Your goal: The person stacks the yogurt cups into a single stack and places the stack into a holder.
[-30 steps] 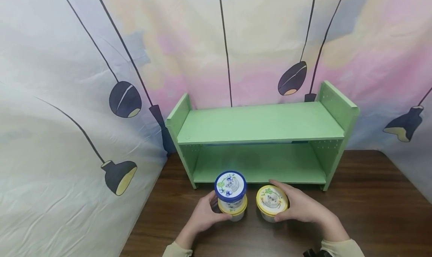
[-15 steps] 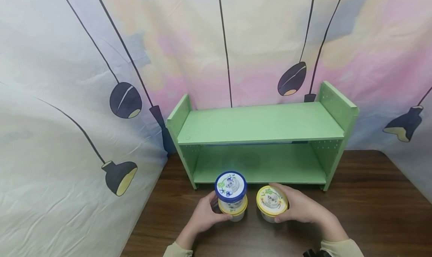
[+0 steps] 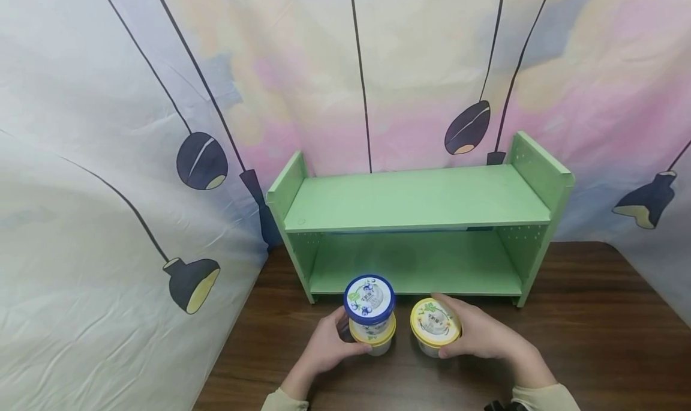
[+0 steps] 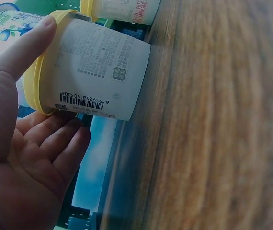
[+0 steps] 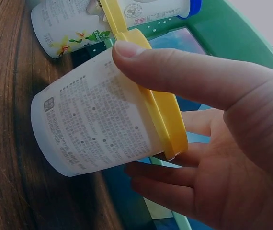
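Two lidded tubs are stacked in front of the shelf, a blue-lidded tub (image 3: pixel 369 299) on top of a yellow-lidded tub (image 3: pixel 382 346). My left hand (image 3: pixel 328 345) grips the lower one by its lid rim, thumb in front. In the left wrist view its thumb lies across the yellow rim, with fingertips touching the underside. A second yellow-lidded tub (image 3: pixel 435 322) stands a short gap to the right. Around that one, my right hand (image 3: pixel 483 334) has its thumb at the near side and fingers behind, as the right wrist view of this tub (image 5: pixel 98 112) confirms.
A green two-tier shelf (image 3: pixel 415 198) stands behind the tubs, close to them. Under everything is a dark brown wooden table (image 3: pixel 604 327). A painted cloth backdrop (image 3: pixel 410 75) with lamp drawings hangs behind and on the left.
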